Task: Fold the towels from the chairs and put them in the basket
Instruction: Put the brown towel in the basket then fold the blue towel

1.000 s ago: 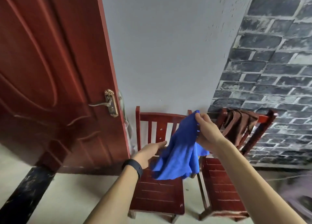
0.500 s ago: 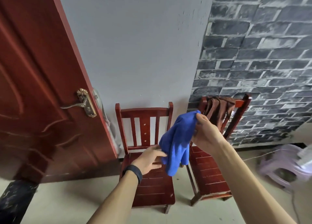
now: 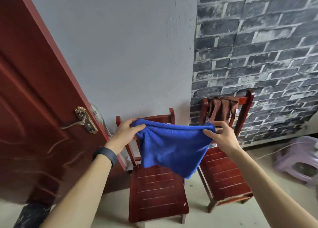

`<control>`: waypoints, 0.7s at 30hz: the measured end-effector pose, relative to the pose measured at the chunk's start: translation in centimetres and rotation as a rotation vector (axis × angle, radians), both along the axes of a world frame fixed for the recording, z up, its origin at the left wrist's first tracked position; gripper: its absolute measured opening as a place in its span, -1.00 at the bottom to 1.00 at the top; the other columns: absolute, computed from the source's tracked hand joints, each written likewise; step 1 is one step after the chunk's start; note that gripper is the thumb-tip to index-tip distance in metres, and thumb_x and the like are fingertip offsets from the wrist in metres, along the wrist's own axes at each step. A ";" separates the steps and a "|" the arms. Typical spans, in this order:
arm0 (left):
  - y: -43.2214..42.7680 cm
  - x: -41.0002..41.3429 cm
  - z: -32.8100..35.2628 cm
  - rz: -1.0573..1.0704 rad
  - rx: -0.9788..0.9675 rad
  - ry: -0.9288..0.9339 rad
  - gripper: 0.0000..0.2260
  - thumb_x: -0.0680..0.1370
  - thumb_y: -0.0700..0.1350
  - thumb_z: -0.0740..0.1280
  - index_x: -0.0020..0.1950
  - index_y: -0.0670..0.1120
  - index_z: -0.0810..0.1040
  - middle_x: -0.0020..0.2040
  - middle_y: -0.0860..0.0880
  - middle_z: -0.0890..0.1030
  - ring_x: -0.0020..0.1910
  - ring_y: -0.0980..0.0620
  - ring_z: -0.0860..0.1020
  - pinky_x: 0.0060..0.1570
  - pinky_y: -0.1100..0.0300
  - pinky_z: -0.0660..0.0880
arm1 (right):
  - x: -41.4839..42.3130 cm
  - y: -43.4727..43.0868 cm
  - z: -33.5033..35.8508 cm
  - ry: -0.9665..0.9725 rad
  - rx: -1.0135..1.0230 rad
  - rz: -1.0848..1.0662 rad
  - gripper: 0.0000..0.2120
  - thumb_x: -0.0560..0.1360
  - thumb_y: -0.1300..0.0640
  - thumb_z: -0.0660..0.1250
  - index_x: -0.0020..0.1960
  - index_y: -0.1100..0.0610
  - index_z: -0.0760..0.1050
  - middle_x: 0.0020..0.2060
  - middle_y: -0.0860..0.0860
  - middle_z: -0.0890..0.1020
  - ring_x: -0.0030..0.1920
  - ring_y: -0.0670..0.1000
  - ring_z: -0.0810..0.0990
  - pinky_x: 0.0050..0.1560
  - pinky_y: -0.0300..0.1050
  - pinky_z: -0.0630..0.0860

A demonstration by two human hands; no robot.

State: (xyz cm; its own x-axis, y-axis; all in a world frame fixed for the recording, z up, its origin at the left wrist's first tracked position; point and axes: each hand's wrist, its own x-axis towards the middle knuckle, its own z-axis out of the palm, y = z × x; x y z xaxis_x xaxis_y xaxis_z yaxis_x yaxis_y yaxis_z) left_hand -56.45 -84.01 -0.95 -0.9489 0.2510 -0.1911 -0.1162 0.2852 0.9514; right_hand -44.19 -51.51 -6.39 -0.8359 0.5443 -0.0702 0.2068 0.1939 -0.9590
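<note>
A blue towel [image 3: 172,147] hangs spread between my hands above the left red wooden chair [image 3: 158,193]. My left hand [image 3: 125,133] pinches its upper left corner, and my right hand [image 3: 222,134] pinches its upper right corner. The towel's lower edge droops over the chair seat. A brown towel [image 3: 222,107] is draped over the backrest of the right red chair [image 3: 223,176]. No basket is in view.
A dark red door [image 3: 34,107] with a brass handle [image 3: 84,122] stands open at the left. A grey wall and a brick-patterned wall are behind the chairs. A pale purple plastic stool [image 3: 299,159] sits on the floor at the right.
My left hand has taken hold of the towel's other corner. Both hands moved apart and spread the blue towel wide; before, it hung bunched from my right hand.
</note>
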 end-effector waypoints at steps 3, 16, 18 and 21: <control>-0.6 -0.4 1.8 0.039 0.050 0.013 -0.88 0.57 -0.16 0.41 0.08 -0.13 0.64 0.05 -0.23 0.69 -0.05 -0.08 0.67 0.08 -0.08 0.62 | -1.0 -0.8 0.4 -0.008 -0.013 -0.020 -0.63 0.40 0.02 0.59 0.11 0.02 0.52 -0.13 0.07 0.68 -0.15 0.05 0.69 -0.17 0.01 0.65; -4.3 -1.1 4.7 0.191 0.291 -0.068 -0.89 0.53 -0.08 0.45 0.02 -0.06 0.71 -0.01 -0.04 0.73 -0.14 0.04 0.68 -0.07 0.17 0.56 | -4.1 0.0 3.5 0.072 -0.498 0.060 -0.79 0.57 0.29 0.35 0.17 0.11 0.59 -0.28 -0.03 0.68 -0.35 -0.08 0.61 -0.34 -0.22 0.55; -4.5 -1.2 4.9 0.203 0.295 -0.064 -0.89 0.56 -0.07 0.42 0.03 -0.06 0.69 -0.02 -0.04 0.72 -0.12 0.03 0.67 -0.05 0.18 0.54 | -4.8 0.2 3.5 0.031 -0.167 0.074 -0.76 0.53 0.30 0.40 0.18 0.14 0.62 -0.29 0.00 0.66 -0.36 -0.06 0.58 -0.34 -0.19 0.53; -5.0 -1.5 4.9 0.258 0.214 -0.003 -0.86 0.57 -0.09 0.42 0.09 -0.07 0.67 0.03 -0.05 0.71 -0.05 0.02 0.66 -0.10 0.23 0.54 | -5.7 0.6 4.4 -0.002 0.225 0.071 -0.79 0.47 0.18 0.46 0.08 -0.02 0.65 -0.23 -0.07 0.67 -0.31 -0.08 0.58 -0.22 -0.19 0.46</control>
